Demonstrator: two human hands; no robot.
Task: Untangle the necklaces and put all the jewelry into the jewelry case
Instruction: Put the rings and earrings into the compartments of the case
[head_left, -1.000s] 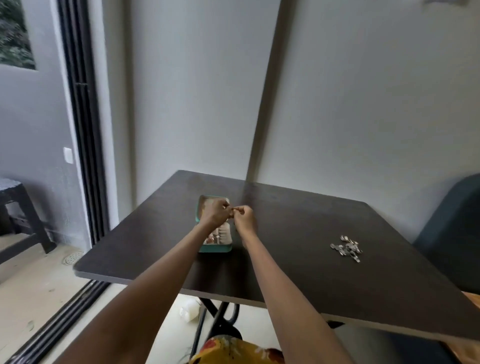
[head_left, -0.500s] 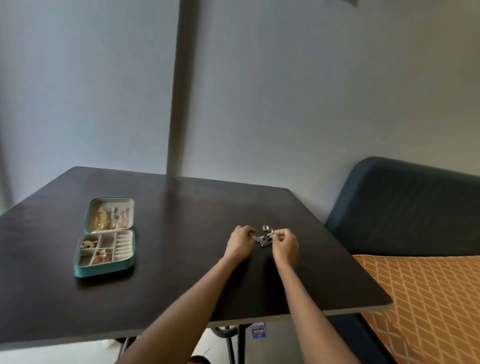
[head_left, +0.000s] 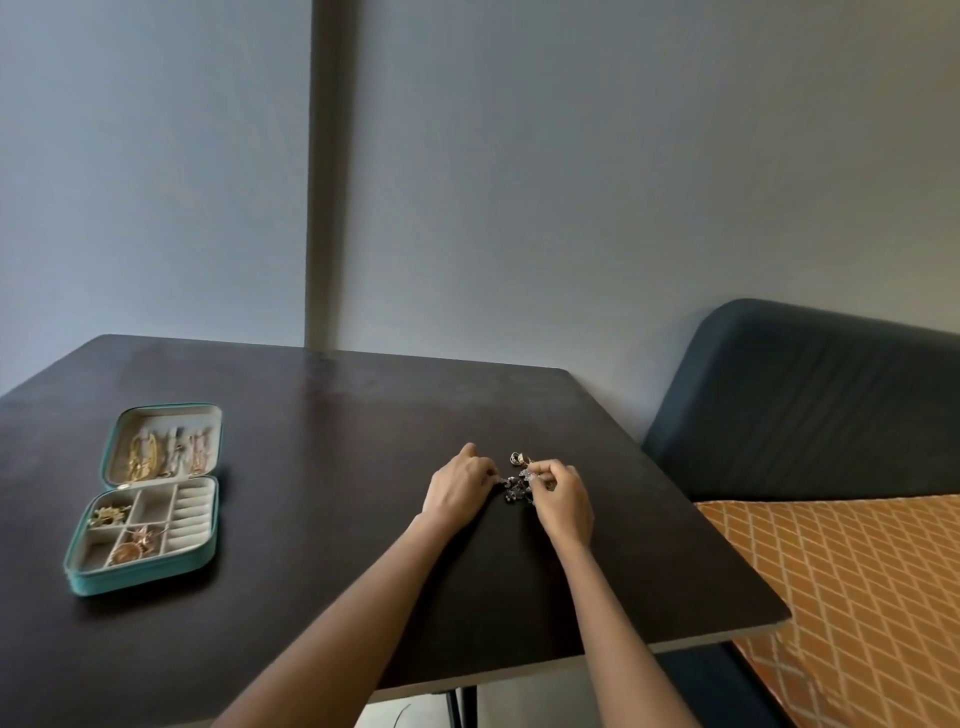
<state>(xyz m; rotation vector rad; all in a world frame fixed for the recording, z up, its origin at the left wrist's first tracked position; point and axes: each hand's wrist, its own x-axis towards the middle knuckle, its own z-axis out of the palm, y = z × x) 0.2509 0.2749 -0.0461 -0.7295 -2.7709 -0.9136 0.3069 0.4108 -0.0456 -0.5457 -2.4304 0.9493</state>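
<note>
A small tangle of silver jewelry (head_left: 518, 480) lies on the dark table (head_left: 332, 426), right of centre. My left hand (head_left: 457, 488) pinches its left side and my right hand (head_left: 563, 499) pinches its right side, fingers closed on the pieces. The teal jewelry case (head_left: 143, 571) lies open at the left of the table. Gold necklaces hang in its lid and gold pieces sit in some of its lower compartments.
A dark blue sofa back (head_left: 810, 395) stands right of the table, with an orange patterned cushion (head_left: 857, 597) below it. A grey wall with a vertical strip (head_left: 322, 171) runs behind the table. The table's near edge is close to my forearms.
Both hands left the jewelry case and moved right to the silver pile. My view turned right with them. In the last half second the fingers closed tighter on the pile.
</note>
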